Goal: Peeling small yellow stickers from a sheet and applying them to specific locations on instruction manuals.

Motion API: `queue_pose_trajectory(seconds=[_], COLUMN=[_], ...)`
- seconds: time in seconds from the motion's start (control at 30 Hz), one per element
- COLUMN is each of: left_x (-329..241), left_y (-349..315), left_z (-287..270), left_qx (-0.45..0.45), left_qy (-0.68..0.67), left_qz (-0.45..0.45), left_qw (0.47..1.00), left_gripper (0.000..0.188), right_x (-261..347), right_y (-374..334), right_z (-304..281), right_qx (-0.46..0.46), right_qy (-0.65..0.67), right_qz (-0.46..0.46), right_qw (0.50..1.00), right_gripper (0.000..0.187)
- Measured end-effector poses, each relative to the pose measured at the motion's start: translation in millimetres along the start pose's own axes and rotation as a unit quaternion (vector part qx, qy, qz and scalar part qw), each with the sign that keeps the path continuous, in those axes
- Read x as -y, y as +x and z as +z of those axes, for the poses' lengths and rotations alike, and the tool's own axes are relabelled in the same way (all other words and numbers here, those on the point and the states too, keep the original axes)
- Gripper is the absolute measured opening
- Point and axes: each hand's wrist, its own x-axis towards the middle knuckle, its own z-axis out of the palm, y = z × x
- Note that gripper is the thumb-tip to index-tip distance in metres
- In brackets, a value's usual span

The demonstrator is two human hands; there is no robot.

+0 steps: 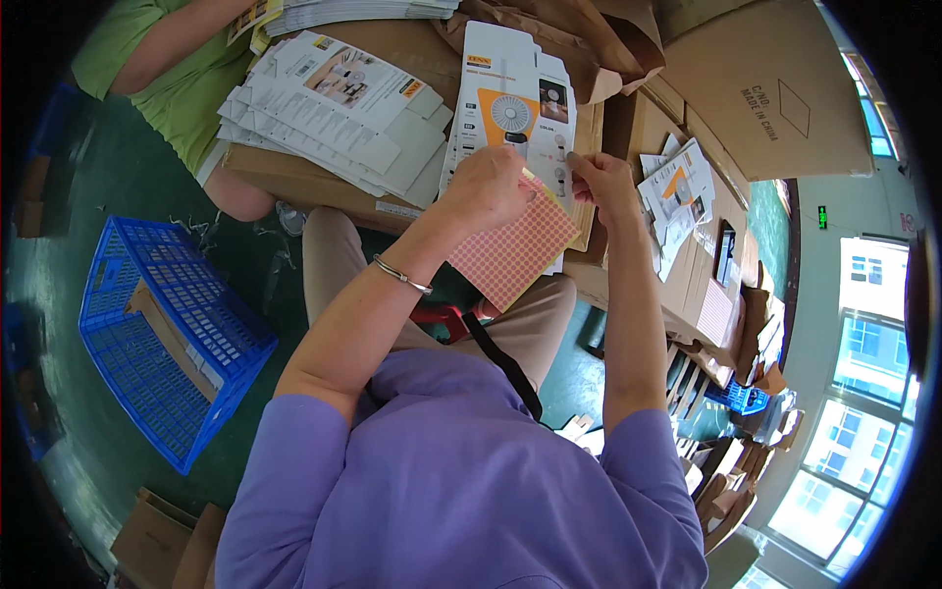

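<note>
My left hand (489, 188) is closed on a sheet of small round pinkish-orange stickers (515, 247), which hangs tilted over my lap. Ahead of it lies a stack of flat, unfolded printed cartons (498, 64), white and orange with a picture of a small fan. My right hand (606, 185) is at the stack's right edge, its thumb and forefinger pinched together over the top carton. Whatever sits between those fingertips is too small to make out. The sticker sheet and my left hand cover the near part of the stack.
More flat cartons (339, 113) lie fanned out on the left of the cardboard-topped work surface. Another pile (677, 191) rests on boxes to the right. A blue plastic crate (177, 324) stands on the floor at left. Beyond, a person in a green shirt (196, 103) sits close by.
</note>
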Motion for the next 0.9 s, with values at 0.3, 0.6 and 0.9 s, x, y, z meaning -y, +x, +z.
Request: queue_pose_trajectory(seconds=[0.3,0.6,0.9], left_x=[-12,-13,-8], left_y=[-7,-4,-1], left_z=[-27,-31,-23], left_qx=[0.016,0.004,0.031], left_qy=[-0.091,-0.112,-0.053], left_qz=[-0.009,-0.046,-0.060], left_qw=[0.996,0.993,0.996], left_gripper=[0.022,0.024,0.024], right_x=[2,-43,2], right_y=[-14,-4,-45], right_z=[-1,-161,-9], right_qx=[-0.006,-0.325,-0.086], right_qy=[0.037,0.101,-0.116], right_qz=[-0.052,-0.017,-0.289], right_qw=[0.998,0.940,0.946], right_gripper=[0.018,0.033,0.011])
